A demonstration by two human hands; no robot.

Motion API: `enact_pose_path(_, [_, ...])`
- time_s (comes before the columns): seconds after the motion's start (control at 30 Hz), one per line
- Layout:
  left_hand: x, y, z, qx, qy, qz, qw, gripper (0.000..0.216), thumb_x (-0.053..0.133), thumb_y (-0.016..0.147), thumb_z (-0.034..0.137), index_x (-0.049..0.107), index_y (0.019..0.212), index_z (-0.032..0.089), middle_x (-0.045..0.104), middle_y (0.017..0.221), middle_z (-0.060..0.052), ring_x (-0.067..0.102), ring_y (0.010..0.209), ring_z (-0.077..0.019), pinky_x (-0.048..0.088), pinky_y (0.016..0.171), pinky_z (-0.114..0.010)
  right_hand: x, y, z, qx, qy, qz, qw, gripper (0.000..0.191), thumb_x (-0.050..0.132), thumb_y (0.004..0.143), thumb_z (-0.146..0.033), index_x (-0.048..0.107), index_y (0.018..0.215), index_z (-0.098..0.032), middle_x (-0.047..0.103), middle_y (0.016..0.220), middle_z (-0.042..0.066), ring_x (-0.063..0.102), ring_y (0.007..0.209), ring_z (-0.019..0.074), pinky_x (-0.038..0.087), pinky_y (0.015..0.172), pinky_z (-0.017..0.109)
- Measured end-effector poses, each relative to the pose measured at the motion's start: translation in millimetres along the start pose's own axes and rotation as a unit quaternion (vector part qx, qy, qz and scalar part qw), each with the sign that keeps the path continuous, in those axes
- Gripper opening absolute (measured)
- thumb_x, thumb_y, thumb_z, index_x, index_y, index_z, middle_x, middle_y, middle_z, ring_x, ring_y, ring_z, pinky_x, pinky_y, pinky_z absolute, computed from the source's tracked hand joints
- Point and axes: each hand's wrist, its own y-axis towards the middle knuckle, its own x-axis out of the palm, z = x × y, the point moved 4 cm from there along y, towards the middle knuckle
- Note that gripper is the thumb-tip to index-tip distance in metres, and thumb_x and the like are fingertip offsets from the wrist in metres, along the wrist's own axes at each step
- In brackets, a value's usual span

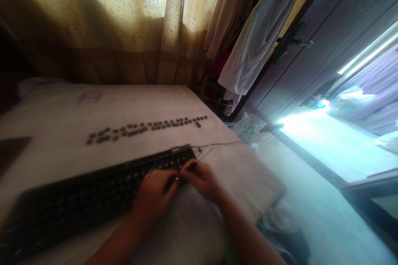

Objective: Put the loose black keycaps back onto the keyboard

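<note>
A black keyboard (93,186) lies slanted across the table, its right end by my hands. My left hand (155,192) rests over the keyboard's lower right part. Its thumb and forefinger are pinched together around something too small and blurred to name. Against these fingertips, my right hand (202,178) is closed at the keyboard's right end. Two thin prongs, seemingly tweezers (206,153), stick out from my right fingers, pointing away to the right. Beyond the keyboard, several loose black keycaps (164,126) are laid out in uneven rows.
A bigger dark keycap (198,124) sits apart near the rows' right end, and a small dark piece (200,149) lies by the keyboard's corner. The cable (224,144) runs to the edge of the pale table (242,178). Behind are curtains (124,29), hanging clothes (251,45) and a door (311,37).
</note>
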Motion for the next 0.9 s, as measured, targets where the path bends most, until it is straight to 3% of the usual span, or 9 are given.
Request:
enact_pose_path(0.2, [-0.3, -2.7, 1.6, 0.090, 0.073, -0.010, 0.993, 0.021, 0.053, 0.093, 0.035, 0.068, 0.088, 0.022, 0.072, 0.084, -0.003, 0.065, 0.078, -0.0222, 0.047, 0.073, -0.037, -3.9, 0.7, 7.0, 0.065, 0.074, -0.017, 0.995, 0.027, 0.065, 0.085, -0.045, 0.064, 0.076, -0.019, 0.066, 0.070, 0.000, 0.062, 0.065, 0.0144, 0.052, 0.064, 0.027])
enact_pose_path(0.37, [1.2, -5.3, 1.4, 0.120, 0.085, 0.005, 0.989, 0.019, 0.051, 0.093, 0.029, 0.068, 0.097, 0.021, 0.073, 0.088, -0.003, 0.066, 0.082, -0.0220, 0.047, 0.077, -0.038, -49.0, 4.7, 23.7, 0.130, 0.048, 0.166, 0.976, 0.036, 0.071, 0.072, -0.053, 0.061, 0.079, -0.019, 0.063, 0.062, -0.001, 0.059, 0.054, 0.0134, 0.051, 0.052, 0.026])
enact_pose_path(0.43, [2.2, -6.2, 2.1, 0.129, 0.081, 0.009, 0.988, 0.020, 0.050, 0.093, 0.026, 0.068, 0.101, 0.021, 0.074, 0.090, -0.003, 0.066, 0.083, -0.0211, 0.047, 0.077, -0.037, -68.8, 5.2, 33.8, 0.162, 0.008, 0.210, 0.964, 0.040, 0.074, 0.065, -0.052, 0.060, 0.083, -0.019, 0.062, 0.060, -0.002, 0.058, 0.051, 0.0133, 0.047, 0.047, 0.024])
enact_pose_path(0.53, [3.6, -7.1, 2.4, 0.138, 0.080, 0.015, 0.987, 0.020, 0.049, 0.093, 0.023, 0.067, 0.103, 0.021, 0.074, 0.092, -0.003, 0.066, 0.084, -0.0201, 0.048, 0.078, -0.036, -86.3, 4.2, 50.1, 0.203, -0.074, 0.198, 0.956, 0.036, 0.068, 0.066, -0.048, 0.060, 0.085, -0.019, 0.063, 0.063, -0.001, 0.058, 0.052, 0.0144, 0.045, 0.046, 0.024])
enact_pose_path(0.7, [5.0, -8.1, 1.3, 0.142, 0.092, 0.016, 0.985, 0.021, 0.051, 0.092, 0.021, 0.067, 0.105, 0.021, 0.074, 0.092, -0.004, 0.066, 0.085, -0.0201, 0.050, 0.077, -0.036, -94.3, -3.0, 71.4, 0.271, -0.267, 0.139, 0.914, 0.018, 0.060, 0.076, -0.032, 0.062, 0.087, -0.018, 0.067, 0.072, 0.002, 0.064, 0.067, 0.0166, 0.049, 0.061, 0.026])
enact_pose_path(0.8, [5.6, -9.1, 5.0, 0.157, 0.106, 0.016, 0.982, 0.021, 0.052, 0.090, 0.020, 0.068, 0.103, 0.021, 0.074, 0.092, -0.004, 0.065, 0.086, -0.0209, 0.051, 0.077, -0.036, -101.0, -6.9, 71.4, 0.299, -0.308, 0.139, 0.892, 0.022, 0.065, 0.076, -0.032, 0.065, 0.092, -0.017, 0.066, 0.066, 0.002, 0.064, 0.067, 0.0198, 0.048, 0.063, 0.029])
enact_pose_path(0.9, [7.4, -11.0, 11.1, 0.185, 0.111, 0.020, 0.976, 0.021, 0.051, 0.090, 0.020, 0.070, 0.101, 0.022, 0.073, 0.094, -0.005, 0.064, 0.090, -0.0217, 0.052, 0.079, -0.037, -109.3, -5.8, 58.1, 0.328, -0.395, 0.149, 0.845, 0.032, 0.067, 0.078, -0.037, 0.067, 0.101, -0.016, 0.070, 0.075, 0.008, 0.066, 0.080, 0.0263, 0.047, 0.070, 0.034])
